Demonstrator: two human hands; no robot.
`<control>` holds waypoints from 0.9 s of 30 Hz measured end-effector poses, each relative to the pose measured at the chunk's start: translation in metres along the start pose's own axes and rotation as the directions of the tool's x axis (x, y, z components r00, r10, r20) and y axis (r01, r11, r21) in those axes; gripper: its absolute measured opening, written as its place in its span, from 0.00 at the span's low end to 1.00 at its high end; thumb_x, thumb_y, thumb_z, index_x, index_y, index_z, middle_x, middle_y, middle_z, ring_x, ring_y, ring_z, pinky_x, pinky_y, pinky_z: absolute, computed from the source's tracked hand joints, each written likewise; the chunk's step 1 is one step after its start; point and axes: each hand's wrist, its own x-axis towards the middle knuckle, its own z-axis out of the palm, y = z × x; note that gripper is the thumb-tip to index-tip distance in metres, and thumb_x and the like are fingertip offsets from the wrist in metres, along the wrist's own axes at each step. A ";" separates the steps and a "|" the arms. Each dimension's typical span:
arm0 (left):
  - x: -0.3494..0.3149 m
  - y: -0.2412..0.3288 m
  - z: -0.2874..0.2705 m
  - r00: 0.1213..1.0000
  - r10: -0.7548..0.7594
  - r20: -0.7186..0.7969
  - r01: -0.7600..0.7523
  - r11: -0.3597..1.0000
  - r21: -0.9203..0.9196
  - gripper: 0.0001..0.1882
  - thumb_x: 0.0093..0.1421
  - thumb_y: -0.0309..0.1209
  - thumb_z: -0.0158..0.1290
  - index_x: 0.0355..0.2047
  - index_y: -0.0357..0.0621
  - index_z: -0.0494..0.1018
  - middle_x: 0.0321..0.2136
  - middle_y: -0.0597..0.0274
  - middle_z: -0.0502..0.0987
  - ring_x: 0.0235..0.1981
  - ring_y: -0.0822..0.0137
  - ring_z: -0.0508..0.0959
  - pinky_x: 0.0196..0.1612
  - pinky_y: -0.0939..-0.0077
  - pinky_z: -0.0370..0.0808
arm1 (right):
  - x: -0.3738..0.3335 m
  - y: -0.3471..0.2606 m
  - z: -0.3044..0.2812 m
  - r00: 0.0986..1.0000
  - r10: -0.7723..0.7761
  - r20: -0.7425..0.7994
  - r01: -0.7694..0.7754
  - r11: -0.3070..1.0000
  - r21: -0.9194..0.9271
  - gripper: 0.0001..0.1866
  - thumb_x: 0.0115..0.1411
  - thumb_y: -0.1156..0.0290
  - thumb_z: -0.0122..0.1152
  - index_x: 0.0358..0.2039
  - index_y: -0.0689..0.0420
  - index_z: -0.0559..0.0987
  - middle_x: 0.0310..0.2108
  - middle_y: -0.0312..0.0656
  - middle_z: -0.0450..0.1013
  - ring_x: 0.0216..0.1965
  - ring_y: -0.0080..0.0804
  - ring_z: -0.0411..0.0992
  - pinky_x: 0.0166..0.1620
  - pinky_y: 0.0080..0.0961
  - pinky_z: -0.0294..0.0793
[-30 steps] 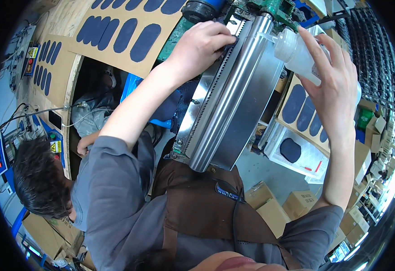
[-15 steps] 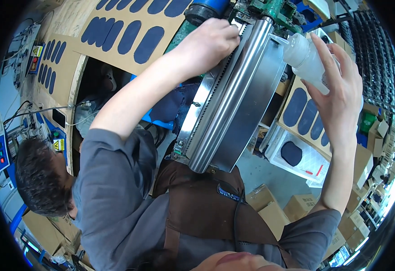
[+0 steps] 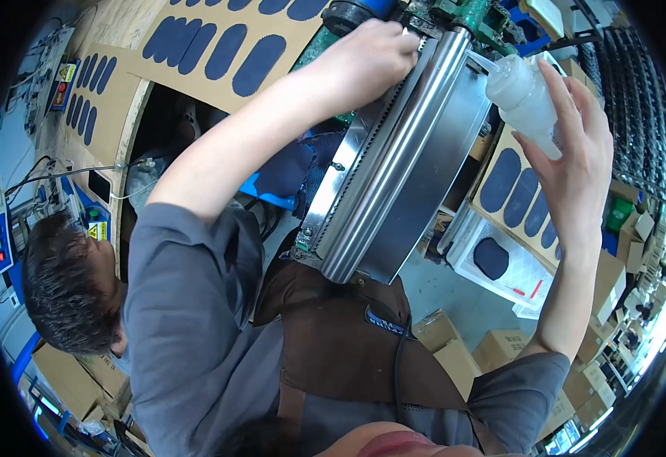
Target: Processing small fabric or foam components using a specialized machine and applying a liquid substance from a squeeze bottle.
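Observation:
In front of me stands a machine with a polished steel roller (image 3: 398, 160) and a flat metal plate (image 3: 432, 171) along its right side. A dark toothed strip (image 3: 371, 141) runs beside the roller on the left. My left hand (image 3: 371, 65) is closed at the far end of this strip, fingertips pinched together; a small pale bit shows at them, too small to name. My right hand (image 3: 576, 145) grips a translucent squeeze bottle (image 3: 527, 99) with clear contents. The bottle is tilted, its thin nozzle pointing left toward the roller's far end.
Brown sheets with dark blue oval pads (image 3: 259, 65) cover the wooden table (image 3: 131, 126) at the left. More pads (image 3: 500, 180) lie on a board at the right, above a white tray (image 3: 462, 244). Another person (image 3: 70, 289) is at the lower left. Cardboard boxes (image 3: 455, 362) stand on the floor.
The machine and both hands appear slightly farther right, with a small shift of the whole view. My left hand has edged toward the far end. The right hand still grips the tilted bottle.

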 end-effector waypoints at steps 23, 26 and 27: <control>-0.020 0.019 -0.016 0.998 -0.024 0.057 0.025 1.000 -0.017 0.08 0.56 0.23 0.58 0.37 0.37 0.80 0.36 0.61 0.73 0.39 0.63 0.71 0.54 0.73 0.70 | -0.008 -0.002 0.000 1.000 -0.008 -0.021 0.010 0.995 0.102 0.44 0.49 0.77 0.76 0.65 0.38 0.70 0.56 0.44 0.69 0.54 0.46 0.71 0.52 0.42 0.81; -0.035 0.022 -0.020 0.998 0.044 0.048 -0.040 0.996 -0.081 0.08 0.57 0.23 0.58 0.38 0.37 0.80 0.36 0.62 0.73 0.39 0.63 0.71 0.53 0.73 0.70 | -0.010 -0.003 -0.002 1.000 0.000 -0.020 0.002 0.998 0.063 0.43 0.49 0.77 0.76 0.65 0.38 0.70 0.57 0.44 0.69 0.55 0.46 0.71 0.52 0.43 0.81; -0.034 0.022 -0.020 0.998 0.043 0.049 -0.039 0.996 -0.080 0.08 0.57 0.23 0.58 0.38 0.37 0.80 0.36 0.62 0.73 0.39 0.63 0.71 0.53 0.73 0.70 | -0.010 -0.003 -0.002 1.000 -0.001 -0.020 0.003 0.998 0.064 0.43 0.49 0.77 0.76 0.65 0.38 0.70 0.57 0.44 0.69 0.55 0.46 0.71 0.52 0.43 0.81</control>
